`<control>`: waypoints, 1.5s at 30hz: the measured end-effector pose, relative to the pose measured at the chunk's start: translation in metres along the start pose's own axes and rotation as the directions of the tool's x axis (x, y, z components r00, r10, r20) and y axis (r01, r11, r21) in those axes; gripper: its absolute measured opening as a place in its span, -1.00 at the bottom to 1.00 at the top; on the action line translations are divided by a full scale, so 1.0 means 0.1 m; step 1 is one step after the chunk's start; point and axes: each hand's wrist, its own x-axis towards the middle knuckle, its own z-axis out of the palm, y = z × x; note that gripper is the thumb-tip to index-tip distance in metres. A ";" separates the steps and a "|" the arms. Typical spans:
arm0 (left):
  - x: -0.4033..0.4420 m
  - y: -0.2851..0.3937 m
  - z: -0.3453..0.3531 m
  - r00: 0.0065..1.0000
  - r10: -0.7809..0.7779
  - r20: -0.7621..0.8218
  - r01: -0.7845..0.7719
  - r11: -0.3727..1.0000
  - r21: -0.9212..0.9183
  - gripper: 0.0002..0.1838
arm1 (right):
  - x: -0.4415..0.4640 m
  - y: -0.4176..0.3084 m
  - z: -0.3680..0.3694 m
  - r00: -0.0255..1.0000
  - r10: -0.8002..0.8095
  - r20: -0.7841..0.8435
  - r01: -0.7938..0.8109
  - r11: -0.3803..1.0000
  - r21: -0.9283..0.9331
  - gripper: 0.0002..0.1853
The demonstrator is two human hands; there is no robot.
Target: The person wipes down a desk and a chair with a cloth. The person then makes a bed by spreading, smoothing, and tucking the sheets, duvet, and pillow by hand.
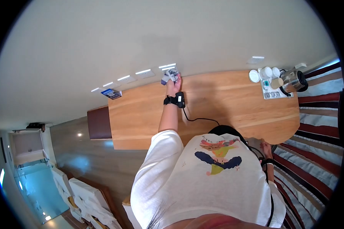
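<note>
My left hand (175, 86) reaches across the wooden desk to the wall and is closed on a crumpled grey-and-white cloth (169, 77). The cloth is at a wall socket plate (167, 67), covering its lower part. A black strap with a small box (180, 99) sits on my left wrist, and a cable runs from it toward my body. My right hand (267, 149) hangs low beside the near right edge of the desk (149, 114). Its fingers are small and partly shaded, so their grip cannot be made out.
More socket plates (145, 73) line the wall, with a blue card stand (111, 93) at the left. A tray (278, 94) at the right holds white cups (266, 72) and a kettle (294, 81). Striped curtains (319, 110) hang at the right; beds (88, 192) stand lower left.
</note>
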 end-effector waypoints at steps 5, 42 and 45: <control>0.20 0.06 0.11 0.975 0.025 -0.220 -0.008 0.997 0.075 -0.80 | -0.05 0.02 0.00 0.998 -0.060 -0.011 0.060 0.998 0.010 -0.74; 0.06 0.03 0.09 0.919 0.343 -0.193 -0.343 0.939 0.034 -0.79 | -0.14 0.59 0.29 0.987 0.047 0.157 -0.068 0.989 0.134 -0.77; 0.22 0.05 0.00 0.925 0.303 -0.228 -0.304 0.952 0.029 -0.81 | -0.07 0.47 0.30 0.981 -0.015 0.192 -0.017 0.986 0.165 -0.77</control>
